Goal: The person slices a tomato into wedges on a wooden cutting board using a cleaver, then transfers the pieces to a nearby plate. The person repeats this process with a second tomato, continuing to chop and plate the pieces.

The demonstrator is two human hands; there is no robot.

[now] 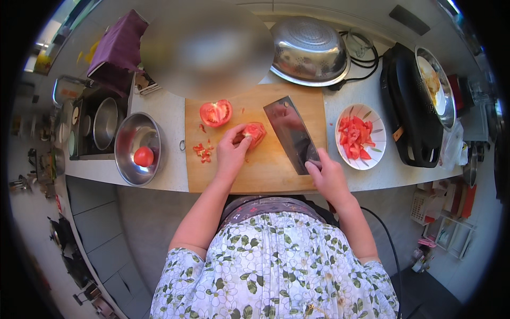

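Observation:
My left hand (232, 150) has its fingers closed on a cut piece of tomato (256, 133) on the wooden cutting board (212, 178). In my right hand (328, 174) is the handle of a broad cleaver (289, 133); its blade lies tilted over the right part of the board, apart from the tomato piece. A tomato half (216, 112), cut face showing, rests farther back on the board. Small tomato scraps (203, 152) lie left of my left hand. To the right of the board, a white patterned bowl (378, 154) holds chopped tomato chunks (355, 137).
A steel bowl (127, 173) with a whole tomato (143, 156) stands left of the board, beside the sink (79, 143). Behind the board, an upturned steel colander (311, 45) sits near a black cable (372, 63). A black appliance (396, 101) stands at the right. Part of the back is blurred.

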